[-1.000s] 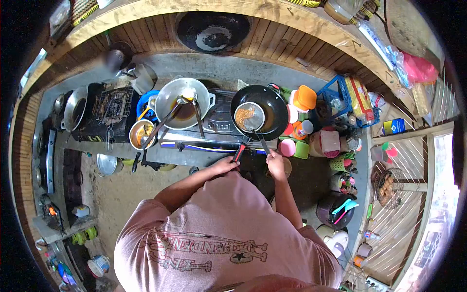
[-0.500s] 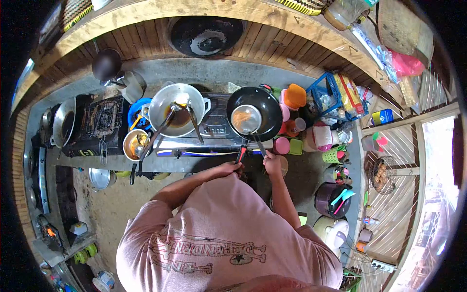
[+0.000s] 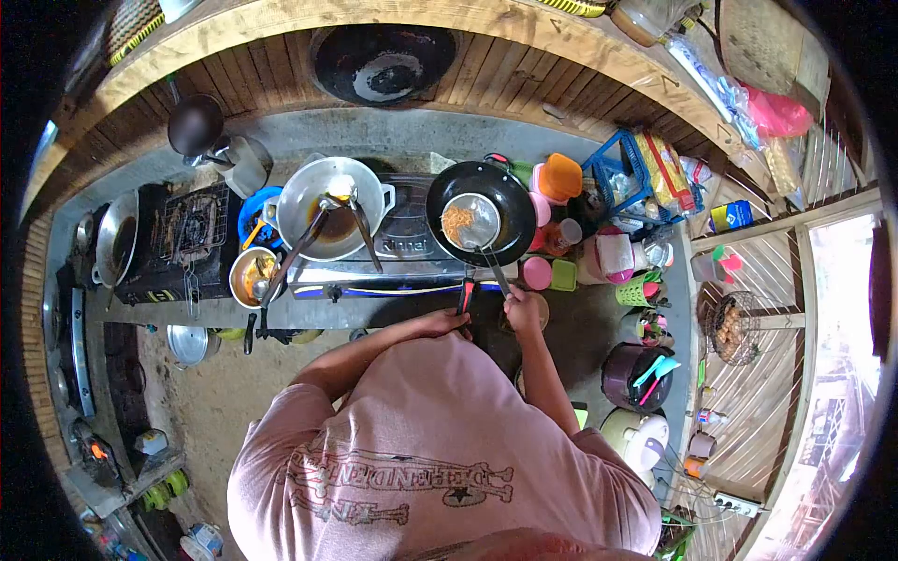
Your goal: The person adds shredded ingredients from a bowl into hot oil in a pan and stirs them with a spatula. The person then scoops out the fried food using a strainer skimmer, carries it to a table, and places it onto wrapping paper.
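The left hand [image 3: 445, 324] is curled almost fully round the near end of a red-and-black handle [image 3: 466, 294], the handle of the pan [image 3: 477, 178]. To its right and slightly farther forward, the right hand [image 3: 524, 310] is closed around the strainer [image 3: 470, 222] by its dark handle. From the right hand the strainer points forward and a little left, its long axis slanting away from the body. Its round bowl lies ahead of the left hand, over the pan; whether they touch, I cannot tell. The mesh looks pale grey, with orange-brown food [image 3: 456, 224] bunched toward the left. The glossy black pan sits on the stove [image 3: 404, 246], its handle pointing back to the left hand. Forward and left of the hands stands a pale pot [image 3: 299, 201]; farthest ahead hangs a blackened wok [image 3: 383, 65].
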Motion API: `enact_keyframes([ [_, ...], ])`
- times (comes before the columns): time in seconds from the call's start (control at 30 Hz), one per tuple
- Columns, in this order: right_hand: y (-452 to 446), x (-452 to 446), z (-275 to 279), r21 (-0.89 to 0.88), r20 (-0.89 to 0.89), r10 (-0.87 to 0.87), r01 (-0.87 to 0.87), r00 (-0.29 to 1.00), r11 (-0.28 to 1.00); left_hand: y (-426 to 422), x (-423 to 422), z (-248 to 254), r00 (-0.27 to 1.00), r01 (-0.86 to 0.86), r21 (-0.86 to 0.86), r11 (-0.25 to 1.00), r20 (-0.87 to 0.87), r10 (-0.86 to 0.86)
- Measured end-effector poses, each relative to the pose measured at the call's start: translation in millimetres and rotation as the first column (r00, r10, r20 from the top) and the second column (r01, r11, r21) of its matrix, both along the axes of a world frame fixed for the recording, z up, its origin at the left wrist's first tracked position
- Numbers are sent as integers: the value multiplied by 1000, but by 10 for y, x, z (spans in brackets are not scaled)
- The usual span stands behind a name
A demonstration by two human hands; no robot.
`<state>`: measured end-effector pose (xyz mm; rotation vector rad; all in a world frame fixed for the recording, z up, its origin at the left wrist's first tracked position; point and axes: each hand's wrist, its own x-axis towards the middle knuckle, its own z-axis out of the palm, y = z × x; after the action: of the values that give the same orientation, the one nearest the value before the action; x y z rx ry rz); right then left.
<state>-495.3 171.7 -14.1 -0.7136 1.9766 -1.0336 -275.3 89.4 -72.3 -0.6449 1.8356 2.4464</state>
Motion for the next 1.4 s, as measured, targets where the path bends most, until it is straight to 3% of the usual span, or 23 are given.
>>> enact_keyframes([
  [0.07,24,-61,-113,-52,-71,32,-36,997,998,17,28,234,985,-46,-39,998,167,52],
  [0.1,25,-73,-102,-54,-67,33,-37,997,998,23,18,111,984,-48,-42,998,170,54],
  [0.17,18,-99,-53,53,-201,184,-177,962,983,58,-29,-282,980,-63,-231,971,169,103],
  [0.3,-9,-134,-149,54,-144,149,-143,978,988,74,-39,-291,988,-100,-92,991,111,110],
  [0.37,-23,-129,-126,15,-37,121,-120,992,993,82,-39,-255,970,-99,-74,992,215,113],
  [0.5,-64,-211,-275,15,-51,150,-149,987,989,99,-6,-130,956,-116,12,993,274,109],
  [0.6,-112,-258,-81,24,80,103,-106,991,994,108,-10,-231,971,-115,-5,993,209,114],
  [0.7,-82,-298,131,27,159,14,-19,987,999,124,-11,-468,986,-123,137,983,127,106],
  [0.77,-39,-451,85,-109,409,-7,56,913,992,93,29,-249,983,-106,-24,994,151,108],
  [0.83,-46,-559,112,-41,341,-27,44,940,998,95,42,-336,975,-109,-86,990,185,123],
  [0.9,-46,-638,189,-7,596,-119,153,794,988,109,61,-418,966,-108,-146,983,219,138],
  [0.93,-30,-533,284,-28,309,-77,90,948,995,113,67,-454,960,-117,-134,984,238,146],
  [0.97,-35,-535,283,-29,310,-78,91,947,995,115,72,-489,954,-126,-123,984,257,154],
  [1.03,-47,-543,284,-37,138,-68,74,988,997,107,74,-486,966,-128,-110,986,213,149],
  [1.1,-39,-536,304,-31,161,-91,98,983,995,95,76,-432,975,-132,-97,987,166,147],
  [1.17,-56,-524,347,-28,185,-112,119,976,993,73,103,-324,979,-136,-267,954,111,171],
  [1.2,-59,-524,352,-32,219,-136,146,966,989,65,123,-278,979,-135,-269,954,112,171],
  [1.4,-23,-504,439,-20,243,-136,145,960,989,-29,308,-66,931,13,-216,976,358,67],
])
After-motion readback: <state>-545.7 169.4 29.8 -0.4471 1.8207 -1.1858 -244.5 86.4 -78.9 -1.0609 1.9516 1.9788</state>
